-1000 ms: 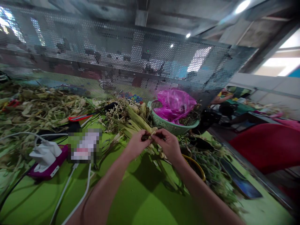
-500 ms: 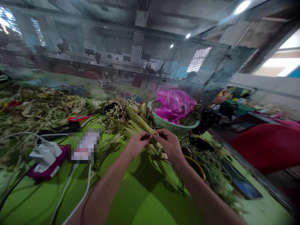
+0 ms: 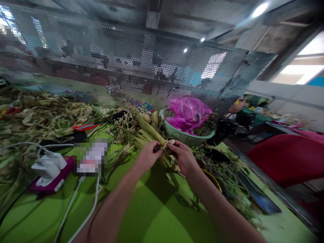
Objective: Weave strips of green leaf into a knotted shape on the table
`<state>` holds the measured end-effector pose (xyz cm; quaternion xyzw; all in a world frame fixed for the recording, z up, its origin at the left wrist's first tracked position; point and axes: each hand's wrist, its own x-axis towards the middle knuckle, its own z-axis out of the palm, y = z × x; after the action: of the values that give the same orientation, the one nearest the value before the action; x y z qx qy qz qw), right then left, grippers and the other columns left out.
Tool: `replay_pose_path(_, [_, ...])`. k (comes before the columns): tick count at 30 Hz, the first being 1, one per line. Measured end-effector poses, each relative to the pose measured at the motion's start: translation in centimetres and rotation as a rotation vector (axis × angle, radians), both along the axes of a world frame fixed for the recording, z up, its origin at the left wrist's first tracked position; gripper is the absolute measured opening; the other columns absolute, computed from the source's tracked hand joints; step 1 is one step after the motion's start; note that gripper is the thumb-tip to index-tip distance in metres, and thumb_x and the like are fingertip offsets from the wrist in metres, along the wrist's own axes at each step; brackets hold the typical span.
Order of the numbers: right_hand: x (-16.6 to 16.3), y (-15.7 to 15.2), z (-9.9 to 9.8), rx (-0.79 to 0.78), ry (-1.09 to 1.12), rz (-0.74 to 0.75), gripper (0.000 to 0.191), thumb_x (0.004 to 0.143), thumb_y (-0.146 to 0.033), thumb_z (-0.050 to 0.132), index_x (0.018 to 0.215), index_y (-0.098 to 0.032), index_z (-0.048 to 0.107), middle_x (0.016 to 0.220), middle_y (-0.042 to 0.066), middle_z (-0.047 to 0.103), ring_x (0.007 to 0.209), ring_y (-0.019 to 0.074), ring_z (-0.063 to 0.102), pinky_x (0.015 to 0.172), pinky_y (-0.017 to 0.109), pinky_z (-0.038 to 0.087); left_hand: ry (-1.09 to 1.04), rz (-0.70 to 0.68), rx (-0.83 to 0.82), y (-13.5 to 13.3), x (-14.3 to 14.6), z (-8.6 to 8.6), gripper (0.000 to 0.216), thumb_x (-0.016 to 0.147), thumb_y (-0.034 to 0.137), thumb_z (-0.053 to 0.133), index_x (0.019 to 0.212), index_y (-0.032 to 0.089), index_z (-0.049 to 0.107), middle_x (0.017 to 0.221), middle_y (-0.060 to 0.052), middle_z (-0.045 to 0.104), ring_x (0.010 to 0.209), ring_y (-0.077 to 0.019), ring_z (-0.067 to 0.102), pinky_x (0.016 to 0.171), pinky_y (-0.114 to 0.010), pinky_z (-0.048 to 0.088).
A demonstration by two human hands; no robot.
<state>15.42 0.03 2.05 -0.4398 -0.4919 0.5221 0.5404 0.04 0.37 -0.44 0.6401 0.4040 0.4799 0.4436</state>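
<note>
Both hands meet over a green table (image 3: 152, 209) at a bundle of long pale green leaf strips (image 3: 146, 133). My left hand (image 3: 148, 156) is closed, pinching the end of the strips from the left. My right hand (image 3: 183, 156) is closed too, pinching a pale curled strip (image 3: 169, 143) between thumb and fingers. The two hands almost touch. A pile of dry husks and leaf scraps (image 3: 126, 123) lies just behind them.
A green basket (image 3: 186, 136) with a pink plastic bag (image 3: 189, 113) stands behind my right hand. At the left lie a white charger (image 3: 48, 165) on a magenta device, white cables (image 3: 76, 202) and a red-handled tool (image 3: 86, 127). A perforated metal screen (image 3: 126, 67) backs the table. Another person's arm (image 3: 236, 107) shows at the right.
My fingers have shifted on the strips: a pale curled strip now stands up between the hands. The hands stay in the same place.
</note>
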Motion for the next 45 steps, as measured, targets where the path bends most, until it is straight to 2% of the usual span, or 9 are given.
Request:
replay_pose_path(5, [0.34, 0.05, -0.03, 0.027, -0.041, -0.023, 0.026, 0.066, -0.039, 0.076, 0.08, -0.021, 0.067, 0.065, -0.003, 0.06, 0.052, 0.0103, 0.046, 0.052, 0.024, 0.039, -0.088, -0.047, -0.083, 0.02, 0.15, 0.05, 0.017, 0.079, 0.025, 0.063, 0.093, 0.016, 0.061, 0.091, -0.006, 0.067, 0.086, -0.0186, 0.06, 0.078, -0.028, 0.045])
replay_pose_path(9, [0.18, -0.13, 0.13, 0.049, -0.041, -0.025, 0.029, 0.067, -0.039, 0.076, 0.088, -0.02, 0.068, 0.078, 0.0, 0.066, 0.06, 0.0112, 0.051, 0.058, 0.024, 0.042, -0.053, 0.013, -0.063, 0.14, 0.0, 0.17, 0.016, 0.077, 0.023, 0.063, 0.09, 0.015, 0.062, 0.089, -0.007, 0.067, 0.083, -0.018, 0.06, 0.077, -0.028, 0.046])
replay_pose_path(12, [0.07, -0.19, 0.21, 0.083, -0.064, -0.049, 0.028, 0.066, -0.038, 0.077, 0.085, -0.02, 0.067, 0.078, 0.0, 0.066, 0.065, 0.0127, 0.054, 0.063, 0.025, 0.043, -0.032, 0.038, -0.066, 0.05, -0.09, 0.43, 0.014, 0.077, 0.021, 0.062, 0.089, 0.014, 0.061, 0.085, -0.006, 0.067, 0.079, -0.0172, 0.06, 0.074, -0.028, 0.046])
replay_pose_path(17, [0.1, -0.12, -0.1, 0.116, -0.124, -0.001, 0.028, 0.064, -0.038, 0.078, 0.082, -0.019, 0.066, 0.077, 0.001, 0.065, 0.071, 0.0155, 0.055, 0.068, 0.028, 0.044, -0.046, 0.038, -0.042, 0.06, -0.02, 0.4, 0.011, 0.075, 0.018, 0.062, 0.085, 0.014, 0.061, 0.081, -0.004, 0.066, 0.077, -0.0156, 0.059, 0.072, -0.026, 0.045])
replay_pose_path(25, [0.23, 0.1, -0.46, 0.138, -0.224, -0.045, 0.029, 0.065, -0.041, 0.077, 0.071, -0.018, 0.061, 0.066, -0.002, 0.055, 0.062, 0.0124, 0.047, 0.06, 0.025, 0.038, -0.014, 0.046, 0.046, -0.06, 0.27, 0.09, 0.016, 0.076, 0.023, 0.064, 0.09, 0.015, 0.062, 0.086, -0.006, 0.068, 0.08, -0.0168, 0.061, 0.073, -0.027, 0.047])
replay_pose_path(32, [0.08, -0.28, -0.16, 0.071, -0.139, -0.022, 0.033, 0.065, -0.045, 0.076, 0.066, -0.018, 0.056, 0.058, -0.004, 0.049, 0.054, 0.0103, 0.041, 0.05, 0.023, 0.033, 0.041, 0.059, 0.064, -0.22, 0.26, 0.04, 0.018, 0.08, 0.03, 0.061, 0.091, 0.017, 0.062, 0.087, -0.005, 0.067, 0.08, -0.0174, 0.06, 0.073, -0.027, 0.047])
replay_pose_path(36, [0.03, -0.28, -0.24, 0.067, -0.117, -0.016, 0.032, 0.064, -0.046, 0.077, 0.068, -0.019, 0.059, 0.059, -0.005, 0.052, 0.053, 0.0108, 0.043, 0.051, 0.024, 0.035, 0.036, 0.083, 0.071, -0.35, 0.37, 0.15, 0.015, 0.082, 0.028, 0.057, 0.09, 0.017, 0.062, 0.086, -0.004, 0.066, 0.08, -0.0176, 0.059, 0.073, -0.029, 0.045])
replay_pose_path(41, [-0.11, -0.2, -0.45, 0.114, -0.156, -0.004, 0.026, 0.066, -0.042, 0.076, 0.076, -0.02, 0.065, 0.069, -0.002, 0.06, 0.064, 0.0148, 0.052, 0.062, 0.027, 0.043, 0.018, 0.109, 0.046, -0.18, 0.42, 0.16, 0.013, 0.081, 0.025, 0.055, 0.088, 0.018, 0.064, 0.085, -0.004, 0.066, 0.08, -0.0183, 0.059, 0.075, -0.03, 0.044])
replay_pose_path(45, [-0.16, -0.12, -0.68, 0.156, -0.196, -0.002, 0.02, 0.07, -0.038, 0.073, 0.077, -0.021, 0.067, 0.074, -0.002, 0.062, 0.069, 0.0149, 0.053, 0.068, 0.027, 0.043, 0.047, 0.104, 0.032, 0.13, 0.21, -0.03, 0.015, 0.082, 0.025, 0.052, 0.086, 0.018, 0.065, 0.083, -0.003, 0.066, 0.078, -0.0178, 0.058, 0.073, -0.029, 0.043])
